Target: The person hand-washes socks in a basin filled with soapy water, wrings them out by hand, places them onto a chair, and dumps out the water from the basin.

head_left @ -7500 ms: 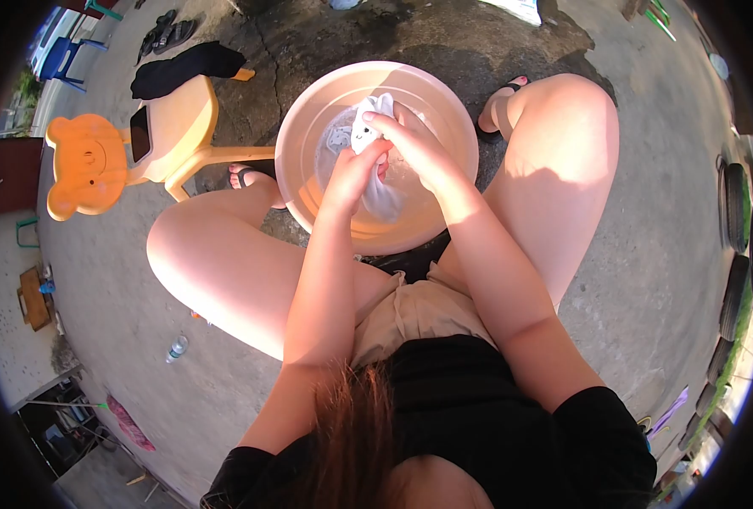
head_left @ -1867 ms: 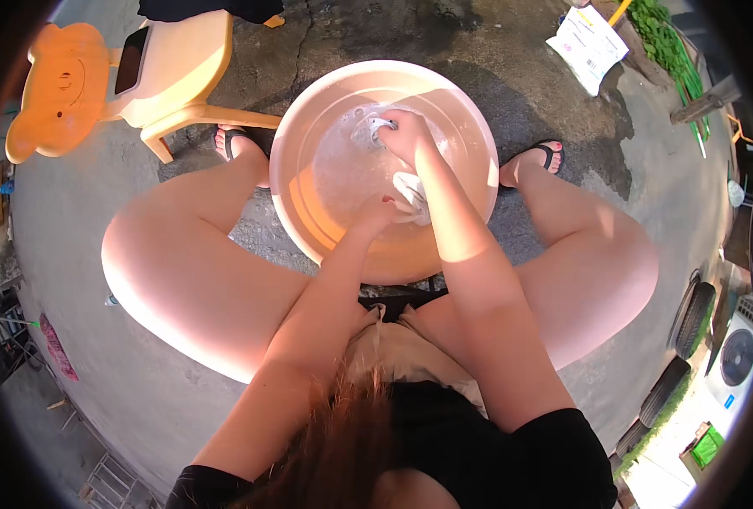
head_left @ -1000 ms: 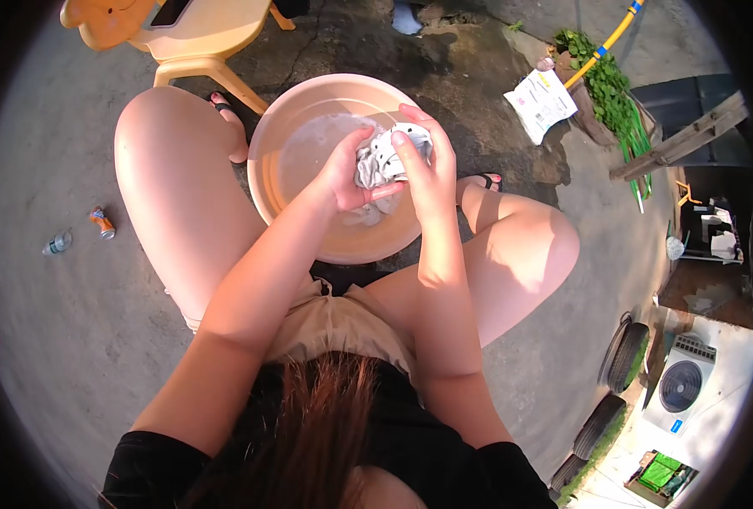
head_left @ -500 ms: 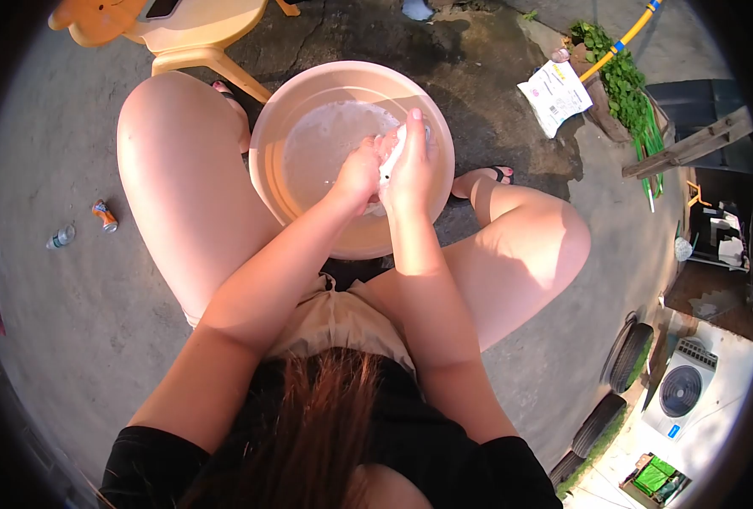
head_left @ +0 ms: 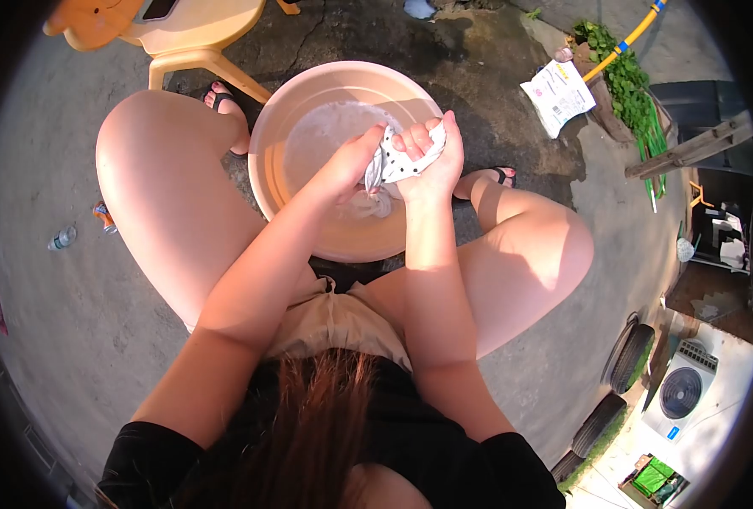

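Note:
A wet white cloth with black dots (head_left: pixel 403 165) is stretched between my two hands, above a peach-coloured plastic basin (head_left: pixel 268 127). My left hand (head_left: pixel 352 163) is closed on the cloth's left side. My right hand (head_left: pixel 434 161) has its fingers curled over the right side, thumb pointing up. Cloudy, sudsy water (head_left: pixel 330 140) lies in the basin. Part of the cloth hangs below the hands toward the water; its lower end is partly hidden by my left wrist.
A yellow plastic chair (head_left: pixel 198 34) with a phone on its seat stands beyond the basin. A white printed packet (head_left: pixel 559 97) lies at right near a yellow hose (head_left: pixel 627 42). A plastic bottle (head_left: pixel 62 238) and an orange can (head_left: pixel 103 217) lie on the concrete at left.
My hands have moved slightly apart, and the dotted cloth, mostly covered before, now shows spread between them. My right hand has turned, showing its curled fingers. My left knee has shifted outward.

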Motion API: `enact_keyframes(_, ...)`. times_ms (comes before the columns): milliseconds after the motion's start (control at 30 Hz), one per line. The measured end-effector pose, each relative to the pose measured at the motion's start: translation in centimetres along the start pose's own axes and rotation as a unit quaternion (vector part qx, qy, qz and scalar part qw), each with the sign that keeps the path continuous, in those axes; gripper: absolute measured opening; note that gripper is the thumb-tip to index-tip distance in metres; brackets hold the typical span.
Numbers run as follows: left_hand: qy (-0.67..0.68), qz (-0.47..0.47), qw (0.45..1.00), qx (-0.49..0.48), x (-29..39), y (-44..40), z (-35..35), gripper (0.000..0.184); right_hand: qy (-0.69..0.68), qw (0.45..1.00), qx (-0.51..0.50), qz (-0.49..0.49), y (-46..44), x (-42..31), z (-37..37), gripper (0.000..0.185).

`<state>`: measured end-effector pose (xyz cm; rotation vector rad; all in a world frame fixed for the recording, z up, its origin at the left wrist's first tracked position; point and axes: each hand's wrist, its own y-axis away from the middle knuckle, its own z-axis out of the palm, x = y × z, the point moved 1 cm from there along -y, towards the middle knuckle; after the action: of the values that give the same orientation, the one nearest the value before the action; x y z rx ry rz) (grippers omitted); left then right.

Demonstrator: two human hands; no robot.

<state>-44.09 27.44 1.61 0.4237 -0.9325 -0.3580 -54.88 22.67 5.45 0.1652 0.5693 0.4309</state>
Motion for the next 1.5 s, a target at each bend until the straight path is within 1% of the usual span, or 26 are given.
enact_keyframes(33,0.020,-0.008,0.999,-0.024,0.5,0.3,-0.1,0.034,0.018,0.999,0.024,-0.017,0.2,-0.4,0.6,0.033)
enact_keyframes(67,0.003,0.003,1.000,-0.011,0.8,0.5,-0.4,0.035,0.035,0.998,0.049,-0.034,0.5,-0.8,0.9,0.033)
enact_keyframes(133,-0.031,0.026,0.999,0.015,1.6,0.8,-1.0,0.036,0.039,0.997,0.021,-0.063,0.3,-2.0,0.3,0.030)
enact_keyframes(167,-0.071,0.008,0.997,0.010,2.1,1.3,-1.7,0.036,0.064,0.994,0.045,-0.080,0.3,-2.7,0.0,0.028)
enact_keyframes(267,-0.088,0.012,0.996,-0.031,2.4,1.2,-3.0,0.032,0.161,0.972,0.087,-0.145,0.9,-4.0,0.4,0.023)
enact_keyframes(300,-0.067,0.017,0.997,-0.044,2.4,1.3,-3.3,0.032,0.196,0.961,0.096,-0.169,1.0,-4.3,0.3,0.023)
enact_keyframes(400,0.040,0.029,0.997,-0.063,2.5,1.3,-4.0,0.033,0.259,0.947,0.098,-0.165,0.8,-4.9,-1.8,0.026)
enact_keyframes(433,0.078,0.034,0.995,-0.057,2.9,1.8,-3.7,0.031,0.303,0.936,0.095,-0.154,0.7,-5.1,-2.7,0.026)
enact_keyframes(533,0.125,0.035,0.990,-0.055,3.9,2.7,-3.3,0.035,0.425,0.894,0.096,-0.108,0.7,-5.3,-4.6,0.025)
enact_keyframes(567,0.131,0.032,0.989,-0.054,4.0,2.8,-3.3,0.041,0.460,0.878,0.103,-0.084,0.7,-5.1,-5.0,0.025)
enact_keyframes(633,0.126,0.038,0.989,-0.063,3.9,2.8,-3.2,0.040,0.524,0.843,0.111,-0.054,0.4,-4.5,-6.2,0.029)
enact_keyframes(667,0.123,0.040,0.989,-0.068,3.8,2.7,-3.2,0.040,0.576,0.809,0.104,-0.057,0.3,-4.1,-6.7,0.031)
enact_keyframes(733,0.090,0.058,0.992,-0.062,3.2,2.2,-3.4,0.038,0.726,0.666,0.083,-0.150,0.2,-2.9,-7.0,0.030)
enact_keyframes(767,0.074,0.066,0.993,-0.059,2.9,2.0,-3.4,0.037,0.743,0.628,0.057,-0.223,0.6,-2.3,-7.2,0.026)
enact_keyframes(867,0.047,0.043,0.997,-0.046,2.4,1.9,-3.3,0.033,0.658,0.720,0.004,-0.221,1.2,-0.5,-5.5,0.022)
enact_keyframes(900,0.017,0.042,0.998,-0.039,2.1,1.9,-3.2,0.032,0.600,0.783,-0.007,-0.165,1.6,-0.2,-4.3,0.021)
enact_keyframes(967,-0.043,0.041,0.998,-0.025,1.7,1.9,-2.7,0.031,0.535,0.840,-0.043,-0.080,2.1,0.5,-3.2,0.020)
enact_keyframes(1000,-0.041,0.044,0.998,-0.026,1.5,1.8,-2.7,0.031,0.498,0.864,-0.061,-0.037,2.3,0.8,-2.7,0.020)
enact_keyframes(1033,-0.039,0.048,0.998,-0.026,1.2,1.7,-2.7,0.031,0.512,0.854,-0.083,-0.045,2.7,1.0,-2.2,0.019)
enact_keyframes(1133,-0.020,0.042,0.998,-0.034,1.2,1.6,-2.7,0.031,0.595,0.792,-0.096,-0.100,2.5,1.7,-2.7,0.020)
enact_keyframes(1200,0.002,0.041,0.998,-0.052,1.6,1.7,-2.5,0.031,0.597,0.790,-0.096,-0.104,2.2,1.7,-3.2,0.021)
enact_keyframes(1300,0.083,0.026,0.992,-0.097,1.5,1.5,-3.0,0.031,0.603,0.785,-0.092,-0.109,2.1,1.3,-3.5,0.021)
enact_keyframes(1367,0.075,0.037,0.992,-0.099,1.4,1.4,-3.0,0.033,0.601,0.787,-0.085,-0.110,2.1,0.9,-3.4,0.021)
enact_keyframes(1400,0.071,0.042,0.992,-0.100,1.5,1.5,-2.8,0.034,0.587,0.799,-0.082,-0.102,2.1,0.7,-3.4,0.021)
enact_keyframes(1467,0.035,0.050,0.996,-0.072,1.7,1.6,-2.3,0.035,0.559,0.821,-0.075,-0.086,2.0,0.1,-3.3,0.021)
enact_keyframes(1500,0.017,0.053,0.997,-0.058,1.8,1.7,-2.1,0.035,0.561,0.821,-0.071,-0.083,1.9,-0.1,-3.3,0.021)
